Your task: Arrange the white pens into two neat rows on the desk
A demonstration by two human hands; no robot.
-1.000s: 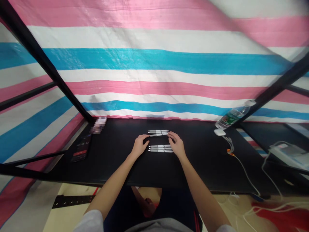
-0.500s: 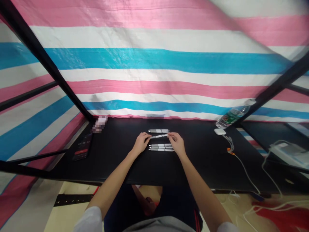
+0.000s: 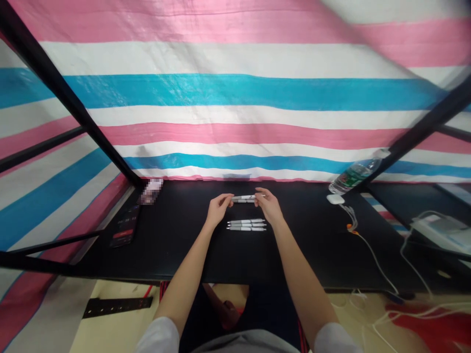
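Note:
Between my two hands a white-and-grey pen (image 3: 243, 197) lies level, just over or on the far pens on the black table (image 3: 176, 230). My left hand (image 3: 220, 208) pinches its left end. Fingers of my right hand (image 3: 269, 205) close on its right end and hide it. Whether the held pen touches the pens beneath cannot be made out. Nearer to me, three similar pens (image 3: 246, 225) lie side by side, their tips to the left.
At the left are a dark phone (image 3: 126, 226) and a blurred pinkish item (image 3: 151, 191). To the right stand a tilted water bottle (image 3: 355, 175), a white charger (image 3: 335, 199) and cables (image 3: 373, 260). Black frame bars (image 3: 69, 98) and a striped sheet (image 3: 235, 93) enclose the table.
Both hands have moved away from me with the pen, from between the two groups of pens to the far group. The three near pens have stayed put.

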